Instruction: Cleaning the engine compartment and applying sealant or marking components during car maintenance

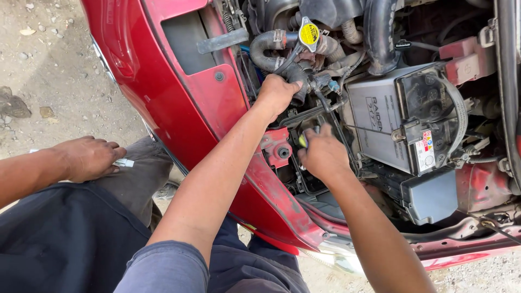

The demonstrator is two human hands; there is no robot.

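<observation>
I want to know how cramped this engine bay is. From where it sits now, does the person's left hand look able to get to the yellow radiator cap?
Probably yes. The left hand grips a black hose just below the yellow radiator cap, with only hoses between them and nothing covering the cap from above.

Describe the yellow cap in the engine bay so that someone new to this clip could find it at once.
Start at the grey battery in the red car's open engine bay. Up and left, above the left hand gripping a black hose, sits the yellow cap: round, the only bright yellow cap there.
</observation>
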